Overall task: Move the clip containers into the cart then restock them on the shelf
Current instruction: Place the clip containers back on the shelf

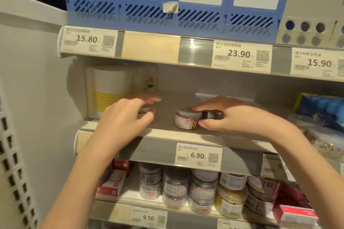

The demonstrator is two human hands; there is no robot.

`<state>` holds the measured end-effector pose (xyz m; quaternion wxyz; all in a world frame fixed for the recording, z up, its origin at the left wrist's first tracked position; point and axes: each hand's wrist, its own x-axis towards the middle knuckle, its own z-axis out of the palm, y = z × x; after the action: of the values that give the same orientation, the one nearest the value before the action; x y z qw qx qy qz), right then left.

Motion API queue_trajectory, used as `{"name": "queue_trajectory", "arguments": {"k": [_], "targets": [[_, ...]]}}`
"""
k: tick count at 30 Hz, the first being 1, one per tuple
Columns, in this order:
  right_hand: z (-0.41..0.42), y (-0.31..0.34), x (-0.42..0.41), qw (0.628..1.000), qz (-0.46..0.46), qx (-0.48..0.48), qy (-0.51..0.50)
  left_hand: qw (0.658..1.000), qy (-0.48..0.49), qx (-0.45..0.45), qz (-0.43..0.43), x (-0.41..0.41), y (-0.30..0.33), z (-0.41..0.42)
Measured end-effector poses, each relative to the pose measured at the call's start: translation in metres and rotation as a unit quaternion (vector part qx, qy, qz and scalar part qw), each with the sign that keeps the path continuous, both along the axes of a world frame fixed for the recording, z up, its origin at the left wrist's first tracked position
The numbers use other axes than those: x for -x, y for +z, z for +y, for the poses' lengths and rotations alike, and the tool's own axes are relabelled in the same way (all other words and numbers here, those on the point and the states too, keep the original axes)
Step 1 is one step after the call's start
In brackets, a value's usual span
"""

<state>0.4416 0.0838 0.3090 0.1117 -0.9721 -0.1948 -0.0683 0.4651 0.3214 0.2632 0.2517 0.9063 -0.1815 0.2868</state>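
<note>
Head view: nearest, the lower shelf [130, 188] carries stacked round jars [176, 186] and red boxes [113, 182], above a 9.50 price tag [148, 216]. Above it, past the 6.90 tag [198, 155], both hands reach onto the middle shelf [163, 130]. The left hand [126, 117] curls around 1 small clip container [146, 110]. The right hand [229, 115] grips a dark container [212, 114], forefinger on a labelled container [187, 120] beside it. Behind stands a white-and-yellow pack [109, 91].
</note>
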Motion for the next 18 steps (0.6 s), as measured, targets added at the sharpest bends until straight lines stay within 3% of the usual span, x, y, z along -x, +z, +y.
{"name": "queue_trajectory", "arguments": {"k": [8,18], "targets": [[0.029,0.015,-0.035,0.995,0.077,0.057,0.002,0.994,0.085,0.058,-0.025,0.000,-0.010,-0.005],[0.060,0.017,-0.077,0.989,0.116,0.074,0.048,0.989,0.107,0.080,-0.065,-0.003,-0.016,-0.007]]}}
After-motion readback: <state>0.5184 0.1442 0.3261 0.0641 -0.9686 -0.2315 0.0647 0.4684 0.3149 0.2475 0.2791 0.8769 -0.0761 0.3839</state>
